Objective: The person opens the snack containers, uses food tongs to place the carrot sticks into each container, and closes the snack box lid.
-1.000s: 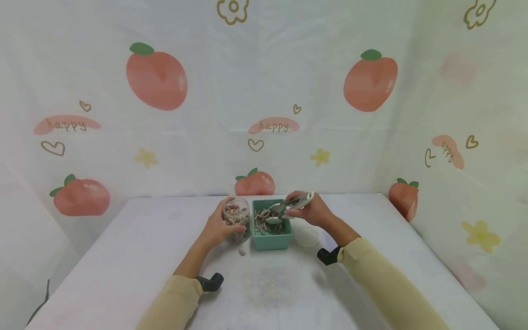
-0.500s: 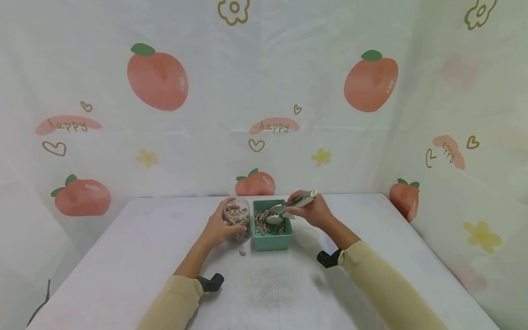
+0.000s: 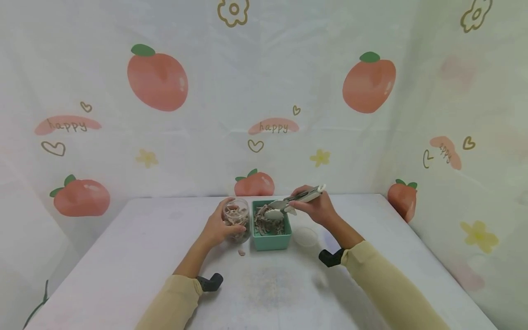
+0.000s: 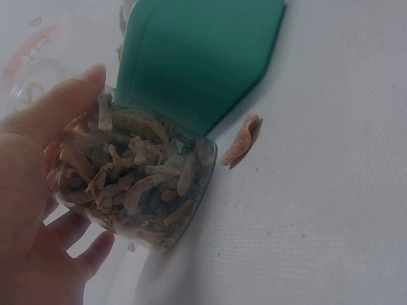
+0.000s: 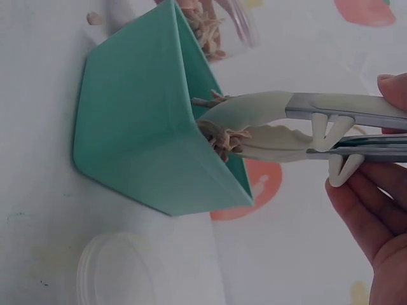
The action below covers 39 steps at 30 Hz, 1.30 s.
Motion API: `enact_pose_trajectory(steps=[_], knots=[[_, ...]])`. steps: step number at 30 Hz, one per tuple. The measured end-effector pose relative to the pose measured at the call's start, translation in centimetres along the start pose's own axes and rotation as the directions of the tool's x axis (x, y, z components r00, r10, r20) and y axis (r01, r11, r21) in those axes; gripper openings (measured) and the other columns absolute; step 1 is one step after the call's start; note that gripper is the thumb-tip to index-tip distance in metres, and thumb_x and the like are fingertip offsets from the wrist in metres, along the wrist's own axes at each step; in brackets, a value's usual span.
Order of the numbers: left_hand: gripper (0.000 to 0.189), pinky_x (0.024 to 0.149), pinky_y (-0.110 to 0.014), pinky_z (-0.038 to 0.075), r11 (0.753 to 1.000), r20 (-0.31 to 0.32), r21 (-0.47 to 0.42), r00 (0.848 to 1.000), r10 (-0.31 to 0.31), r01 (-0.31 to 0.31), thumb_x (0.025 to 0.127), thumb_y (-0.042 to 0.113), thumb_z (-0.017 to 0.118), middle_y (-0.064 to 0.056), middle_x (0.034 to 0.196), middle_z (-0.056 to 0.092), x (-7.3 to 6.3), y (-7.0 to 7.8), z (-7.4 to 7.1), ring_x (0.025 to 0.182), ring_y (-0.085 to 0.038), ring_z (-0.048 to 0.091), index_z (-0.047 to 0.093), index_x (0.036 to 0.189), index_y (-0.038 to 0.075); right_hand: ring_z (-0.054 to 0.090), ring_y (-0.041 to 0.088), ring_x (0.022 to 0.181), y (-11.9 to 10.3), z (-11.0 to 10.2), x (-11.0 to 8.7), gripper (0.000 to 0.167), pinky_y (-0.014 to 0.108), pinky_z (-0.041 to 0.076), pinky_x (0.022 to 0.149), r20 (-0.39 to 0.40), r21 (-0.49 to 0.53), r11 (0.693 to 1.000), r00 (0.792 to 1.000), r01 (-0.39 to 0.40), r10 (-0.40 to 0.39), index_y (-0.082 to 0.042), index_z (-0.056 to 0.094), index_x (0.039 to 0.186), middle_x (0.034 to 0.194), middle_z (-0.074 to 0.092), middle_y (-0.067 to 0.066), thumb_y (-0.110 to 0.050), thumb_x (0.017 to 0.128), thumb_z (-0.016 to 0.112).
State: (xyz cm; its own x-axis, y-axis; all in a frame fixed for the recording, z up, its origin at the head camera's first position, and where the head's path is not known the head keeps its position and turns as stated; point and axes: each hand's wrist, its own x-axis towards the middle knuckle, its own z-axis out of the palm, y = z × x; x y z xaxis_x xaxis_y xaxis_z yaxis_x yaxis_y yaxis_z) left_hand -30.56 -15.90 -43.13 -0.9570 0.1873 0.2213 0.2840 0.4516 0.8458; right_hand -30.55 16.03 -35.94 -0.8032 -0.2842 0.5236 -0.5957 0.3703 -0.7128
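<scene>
My left hand [image 3: 218, 227] grips a clear jar [image 4: 137, 171] that stands on the table, partly filled with brownish dried strips. Right beside it is a teal green box [image 3: 272, 242] holding more of these dried strips [image 3: 264, 224]. In my right hand [image 3: 315, 206] are white-and-grey tongs [image 5: 324, 105], held by their handles and slanting down into the box. Between the tongs' white tips, at the box's rim, a clump of dried strips [image 5: 224, 138] shows in the right wrist view. The box wall hides most of its contents there.
A single dried piece [image 4: 240, 141] lies on the white table [image 3: 264, 288] in front of the jar. A translucent round lid [image 3: 306, 237] lies to the right of the box. Behind the table hangs a printed curtain [image 3: 198, 151].
My right hand has moved slightly up and to the right with the tongs, and a clump of strips has risen with their tips. My left hand stays on the jar.
</scene>
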Motion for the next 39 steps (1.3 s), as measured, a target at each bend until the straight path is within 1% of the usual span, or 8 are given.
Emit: enact_pose_trajectory(steps=[3,6,10,13,18,26,31,39], knots=[[0.097,0.105,-0.057,0.031,1.000,0.001,0.001,1.000,0.003,-0.003,0.072,0.028,0.087,-0.009,0.140,0.050,0.0,0.0,0.0,0.131,-0.033,0.042,0.029,0.150,0.024,0.061,0.018,0.069,-0.1,0.0,0.0,0.016,0.029,0.049,0.057,-0.014,0.019,1.000,1.000,0.019,-0.019,-0.002,0.071,0.093,0.086,0.071,0.006,-0.009,0.081,0.079],[0.097,0.104,-0.058,0.031,1.000,-0.002,0.001,1.000,0.003,-0.003,0.072,0.028,0.087,-0.010,0.140,0.049,0.1,-0.1,0.0,0.131,-0.034,0.042,0.029,0.150,0.024,0.060,0.018,0.068,0.1,0.1,-0.1,0.015,0.030,0.049,0.056,-0.012,0.003,1.000,1.000,0.001,-0.001,-0.004,0.071,0.092,0.084,0.070,0.005,-0.010,0.081,0.079],[0.098,0.104,-0.058,0.031,1.000,-0.005,0.001,1.000,0.003,-0.003,0.072,0.028,0.087,-0.010,0.141,0.049,0.1,-0.2,0.0,0.130,-0.034,0.042,0.029,0.151,0.022,0.060,0.017,0.069,0.5,0.7,-0.4,0.017,0.031,0.050,0.057,0.008,-0.065,0.997,0.999,-0.048,0.048,-0.008,0.071,0.093,0.084,0.070,0.002,-0.015,0.080,0.080],[0.098,0.104,-0.058,0.031,1.000,-0.003,-0.002,1.000,-0.001,0.001,0.072,0.027,0.087,-0.008,0.140,0.050,0.1,-0.2,0.1,0.130,-0.034,0.042,0.029,0.150,0.022,0.062,0.016,0.070,0.9,1.2,-0.8,0.018,0.032,0.051,0.059,0.029,-0.102,0.993,0.997,-0.066,0.070,-0.009,0.071,0.094,0.087,0.070,0.001,-0.017,0.080,0.081],[0.097,0.105,-0.058,0.030,1.000,-0.003,-0.014,1.000,-0.001,0.001,0.072,0.023,0.087,-0.008,0.140,0.050,0.0,0.0,0.1,0.131,-0.034,0.042,0.029,0.150,0.023,0.063,0.014,0.070,1.2,1.5,-1.2,0.019,0.031,0.051,0.059,0.029,-0.139,0.989,0.999,-0.042,0.046,-0.010,0.071,0.095,0.087,0.070,0.000,-0.018,0.081,0.080],[0.098,0.105,-0.056,0.032,1.000,0.000,-0.023,1.000,0.014,-0.014,0.072,0.027,0.088,-0.008,0.140,0.050,0.1,-0.1,0.0,0.130,-0.032,0.043,0.029,0.150,0.022,0.063,0.015,0.071,0.4,1.1,-0.9,0.020,0.032,0.052,0.060,0.005,-0.118,0.993,1.000,-0.009,0.010,-0.009,0.071,0.095,0.087,0.071,0.001,-0.016,0.080,0.081],[0.097,0.104,-0.056,0.032,0.999,-0.001,-0.023,1.000,0.024,-0.024,0.073,0.024,0.087,-0.009,0.139,0.050,0.1,0.0,0.0,0.129,-0.032,0.044,0.029,0.151,0.020,0.063,0.017,0.071,0.0,0.8,-0.6,0.021,0.033,0.052,0.060,0.000,-0.103,0.995,1.000,0.007,-0.007,-0.007,0.071,0.095,0.086,0.070,0.002,-0.016,0.080,0.081],[0.097,0.105,-0.056,0.031,1.000,0.002,-0.028,1.000,0.009,-0.009,0.071,0.025,0.088,-0.010,0.141,0.049,0.0,0.0,-0.1,0.131,-0.031,0.042,0.030,0.149,0.025,0.063,0.020,0.073,-0.6,0.3,-0.3,0.020,0.031,0.052,0.061,-0.008,-0.040,0.999,0.999,0.034,-0.034,-0.004,0.071,0.095,0.088,0.071,0.006,-0.015,0.081,0.081]])
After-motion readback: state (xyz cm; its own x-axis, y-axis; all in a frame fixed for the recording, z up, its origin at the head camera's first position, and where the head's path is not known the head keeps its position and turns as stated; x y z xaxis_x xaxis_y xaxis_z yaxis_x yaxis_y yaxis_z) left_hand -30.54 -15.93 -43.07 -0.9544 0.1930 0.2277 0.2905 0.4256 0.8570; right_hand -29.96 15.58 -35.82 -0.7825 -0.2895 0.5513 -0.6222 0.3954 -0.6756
